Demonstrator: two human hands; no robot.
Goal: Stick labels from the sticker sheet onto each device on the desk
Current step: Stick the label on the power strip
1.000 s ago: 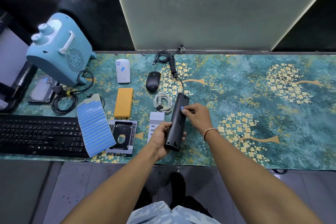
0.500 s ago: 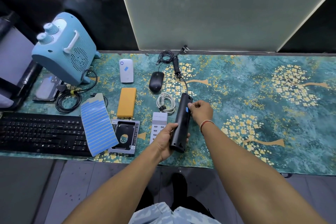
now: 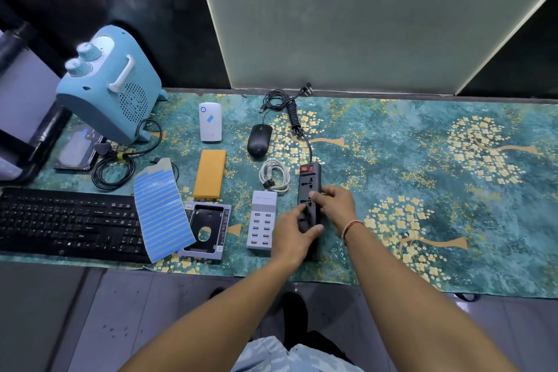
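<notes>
A black power strip lies sockets-up on the patterned desk mat, its red switches at the far end. My left hand grips its near end, fingers and thumb curled round it. My right hand holds its middle from the right side, thumb on top. The blue sticker sheet lies curled over the right end of the black keyboard. A white router carries a blue label. Other devices: black mouse, yellow power bank, grey USB charger, drive caddy, blue fan heater.
A hard drive and a coiled black cable lie at the left by the heater. A white cable coil sits beside the strip. The desk edge runs along the bottom of the mat; a wall panel stands behind.
The power strip was held on its side with its blue label showing; it now lies flat, sockets up, on the mat. Both hands moved down with it.
</notes>
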